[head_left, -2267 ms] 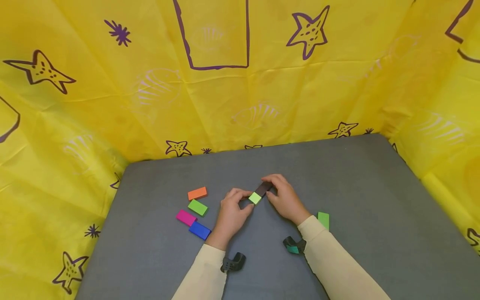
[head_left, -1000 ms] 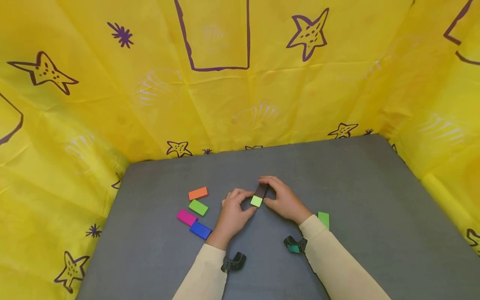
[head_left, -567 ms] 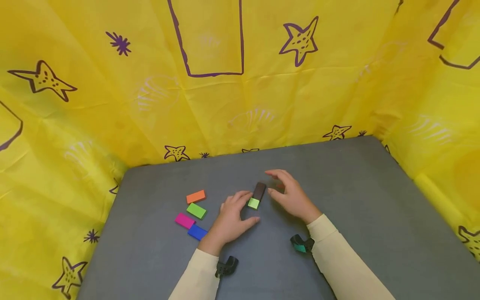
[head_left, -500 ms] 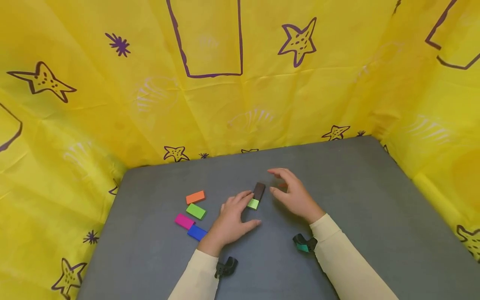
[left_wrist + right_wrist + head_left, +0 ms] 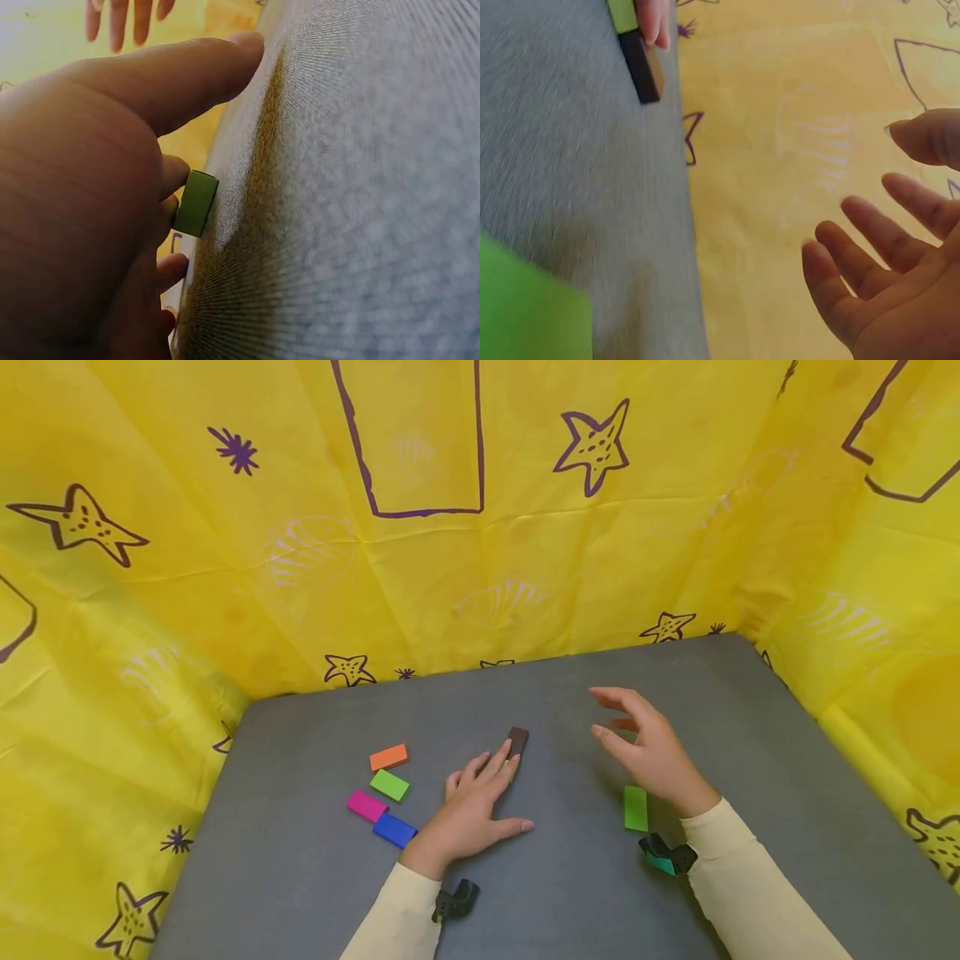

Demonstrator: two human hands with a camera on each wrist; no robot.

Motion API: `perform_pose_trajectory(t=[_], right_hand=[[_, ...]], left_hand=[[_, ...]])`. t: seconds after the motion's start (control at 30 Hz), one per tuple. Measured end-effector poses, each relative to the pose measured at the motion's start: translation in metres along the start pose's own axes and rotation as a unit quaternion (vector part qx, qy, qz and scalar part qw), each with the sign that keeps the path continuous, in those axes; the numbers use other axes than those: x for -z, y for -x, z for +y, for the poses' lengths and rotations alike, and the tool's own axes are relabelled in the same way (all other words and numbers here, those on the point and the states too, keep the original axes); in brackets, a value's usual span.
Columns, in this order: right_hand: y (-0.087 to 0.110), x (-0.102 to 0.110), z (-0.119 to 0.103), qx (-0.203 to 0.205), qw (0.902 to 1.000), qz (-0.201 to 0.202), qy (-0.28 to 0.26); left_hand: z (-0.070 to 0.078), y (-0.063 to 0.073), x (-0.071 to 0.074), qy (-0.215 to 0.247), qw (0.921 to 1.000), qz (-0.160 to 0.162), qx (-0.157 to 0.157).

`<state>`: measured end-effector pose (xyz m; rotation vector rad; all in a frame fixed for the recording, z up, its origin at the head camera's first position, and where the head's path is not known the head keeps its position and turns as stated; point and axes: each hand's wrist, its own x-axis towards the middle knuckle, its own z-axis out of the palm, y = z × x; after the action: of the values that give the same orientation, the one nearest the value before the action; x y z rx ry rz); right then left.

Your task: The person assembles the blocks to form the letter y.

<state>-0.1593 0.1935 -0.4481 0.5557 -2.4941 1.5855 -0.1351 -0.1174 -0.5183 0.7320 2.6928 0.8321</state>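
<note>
My left hand [image 5: 471, 817] lies with its fingers stretched over a pair of blocks set end to end, thumb held out to the side. The dark brown block [image 5: 519, 740] sticks out past the fingertips. Fingers hide most of the light green block [image 5: 197, 203], whose near end shows in the left wrist view. The right wrist view has the dark brown block [image 5: 640, 69] and the light green one meeting, left fingertips at their side. My right hand [image 5: 651, 750] is raised with nothing in it, fingers loosely bent, near another green block [image 5: 636, 809].
Left of my left hand lie an orange block [image 5: 388, 757], a green block [image 5: 390, 785], a pink block [image 5: 367, 806] and a blue block [image 5: 394, 830]. The grey table [image 5: 570, 893] ends at a yellow patterned cloth [image 5: 420, 585] behind and at the sides.
Both hands held the brown and green pair and turned it slightly. My right hand then let go and moved right, uncovering the green block there. My left fingers released their pinch and spread over the pair.
</note>
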Motion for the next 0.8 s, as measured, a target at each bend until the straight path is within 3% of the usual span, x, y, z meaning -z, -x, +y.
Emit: perform_pose_trajectory(t=[0.37,0.6,0.8], right_hand=[[0.025,0.022,0.014,0.003,0.9996,0.023,-0.015],[0.041,0.029,0.028,0.033,0.9886,0.019,-0.146],[0.057,0.035,0.046,0.012,0.9716,-0.018,-0.236]], left_hand=[[-0.002,0.004,0.0,-0.007,0.9999,-0.014,-0.004],[-0.005,0.005,0.001,-0.007,0.9999,-0.014,-0.007],[-0.006,0.003,0.0,-0.012,0.9997,-0.014,-0.014]])
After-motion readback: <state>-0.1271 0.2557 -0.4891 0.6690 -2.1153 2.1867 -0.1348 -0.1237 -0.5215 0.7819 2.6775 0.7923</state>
